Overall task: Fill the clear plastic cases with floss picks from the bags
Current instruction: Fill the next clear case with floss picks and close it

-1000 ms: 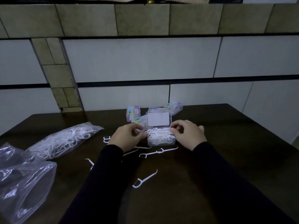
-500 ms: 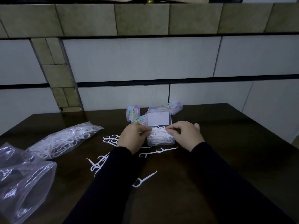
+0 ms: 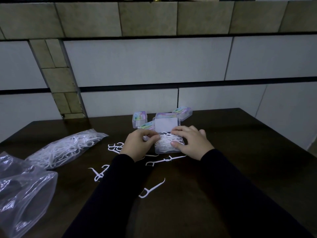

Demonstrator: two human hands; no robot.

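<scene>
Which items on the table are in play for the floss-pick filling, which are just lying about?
In play:
- open case, being packed
- left hand and right hand, at the picks in it
- loose picks on the table
- bag of picks
- closed labelled cases behind

Lying about:
- emptier plastic bag at left
- tiled wall

A plain tiled room, perhaps a home: dark wooden table point(image 3: 240, 152) against a tiled wall point(image 3: 145, 62).

Left hand point(image 3: 137, 146) and right hand point(image 3: 190, 144) side by side, fingers curled.
</scene>
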